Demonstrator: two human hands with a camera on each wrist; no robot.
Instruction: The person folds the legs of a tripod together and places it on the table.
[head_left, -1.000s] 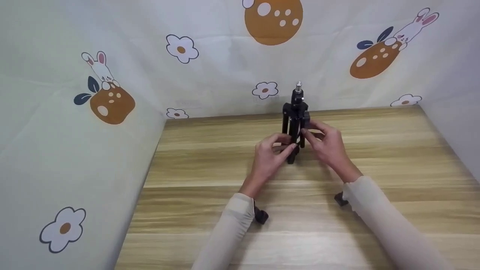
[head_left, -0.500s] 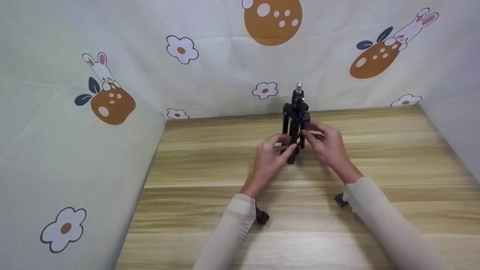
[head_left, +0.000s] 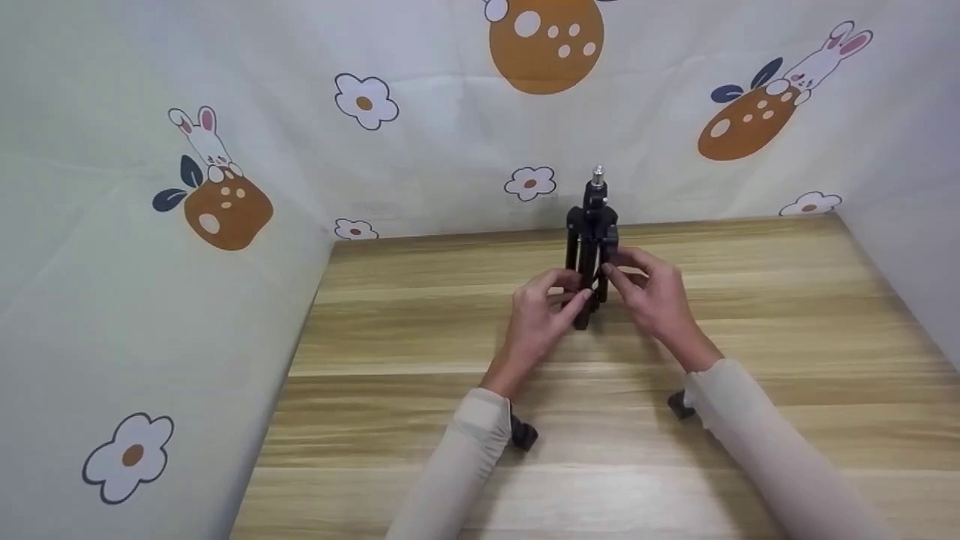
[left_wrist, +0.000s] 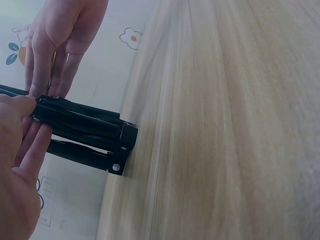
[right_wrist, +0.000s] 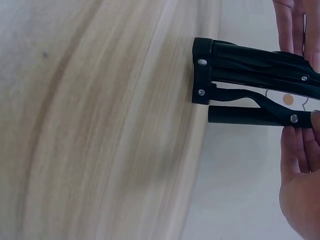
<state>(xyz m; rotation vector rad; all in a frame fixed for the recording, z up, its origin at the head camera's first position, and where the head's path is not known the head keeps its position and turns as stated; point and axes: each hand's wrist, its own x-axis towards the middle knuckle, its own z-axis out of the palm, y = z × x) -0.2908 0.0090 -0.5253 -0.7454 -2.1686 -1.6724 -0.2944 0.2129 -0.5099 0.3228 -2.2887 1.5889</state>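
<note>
Wood-grain tabletop (head_left: 420, 427), black tripod (head_left: 588, 251) near its rear edge

We note a patterned cloth (head_left: 442, 142) just behind the upright tripod, its legs drawn in; tabletop extends to both sides and toward us. Both forearms reach forward, hands angled inward. Left hand (head_left: 540, 307): fingers and thumb pinch a near leg, low. Right hand (head_left: 656, 296): fingers and thumb pinch the right leg, slightly higher.

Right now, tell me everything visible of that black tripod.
The black tripod stands upright toward the far side of the table, legs folded close together. Its smooth surfaces look like plastic or painted metal, with silvery rivets and a metallic tip on top. The left hand and right hand each pinch a leg.
</note>
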